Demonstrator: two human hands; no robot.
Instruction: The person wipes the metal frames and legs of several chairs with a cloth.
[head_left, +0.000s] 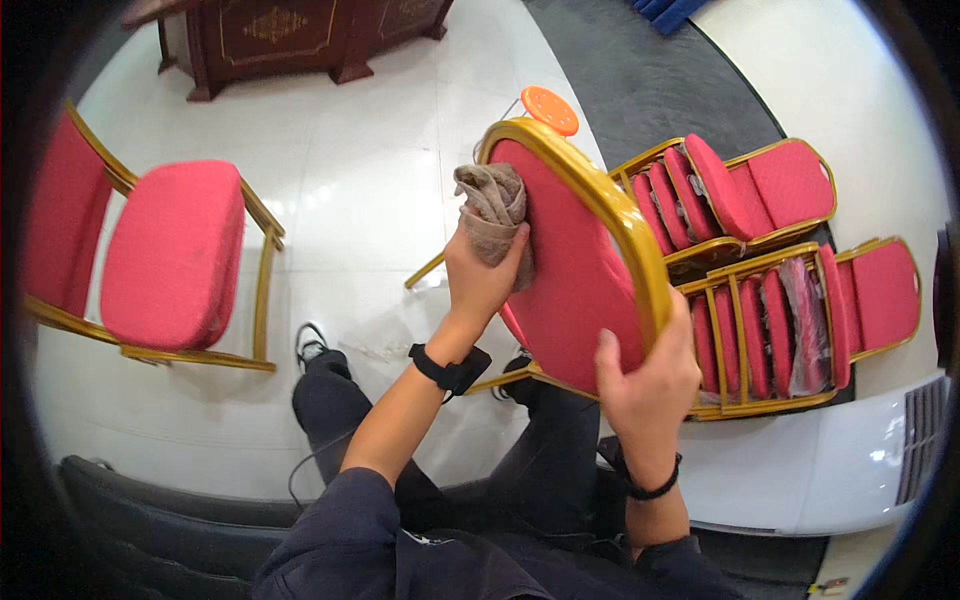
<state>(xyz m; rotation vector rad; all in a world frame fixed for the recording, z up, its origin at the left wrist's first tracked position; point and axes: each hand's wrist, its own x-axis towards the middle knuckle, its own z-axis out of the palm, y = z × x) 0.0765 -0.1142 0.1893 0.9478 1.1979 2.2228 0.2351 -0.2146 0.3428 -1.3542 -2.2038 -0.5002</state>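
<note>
My left hand (480, 281) grips a bunched grey-brown cloth (491, 202) and presses it against the red upholstered backrest (562, 247) of a gold-framed banquet chair. With my right hand (651, 375) I hold the gold rim (630, 210) of that backrest on its right side, thumb over the red fabric. The chair is tilted in front of my knees. One of its gold legs (426, 271) shows beyond my left hand; most of its seat is hidden behind the backrest.
Another red chair (172, 255) stands at left. Stacked chairs (750, 322), some with plastic wrap, lie at right near a white air-conditioner unit (817, 480). An orange stool (550, 110) and a dark carved wooden desk (270, 37) are farther off. A black sofa (172, 525) is behind me.
</note>
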